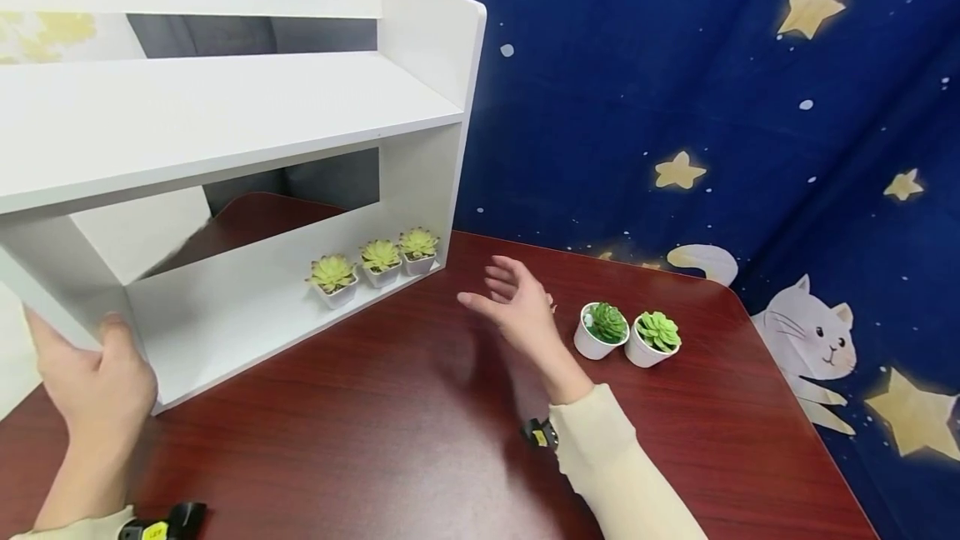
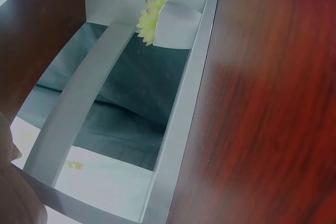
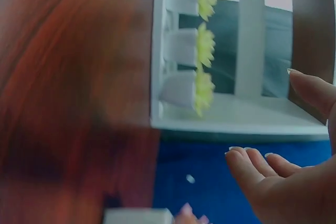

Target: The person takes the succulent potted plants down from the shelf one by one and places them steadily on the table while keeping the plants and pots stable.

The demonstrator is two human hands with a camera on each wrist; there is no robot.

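My left hand (image 1: 105,382) grips the lower left side panel of a white shelf (image 1: 247,307), thumb on the inner side. In its lower compartment, near the right end, stand three small potted succulents with yellow-green leaves, the leftmost succulent (image 1: 332,277) slightly apart. My right hand (image 1: 521,311) is held over the table just right of the shelf, thumb and fingers spread and nothing between them. The right wrist view shows the same hand (image 3: 283,182) beside the shelf end. Behind it, a pink-tipped plant (image 3: 189,216) beside a white pot is mostly hidden.
Two green succulents in white pots, a dark green one (image 1: 602,330) and a light green one (image 1: 654,338), stand on the reddish-brown table (image 1: 360,440) right of my right hand. A dark blue curtain (image 1: 585,107) with stars and a cat hangs behind the table's edge.
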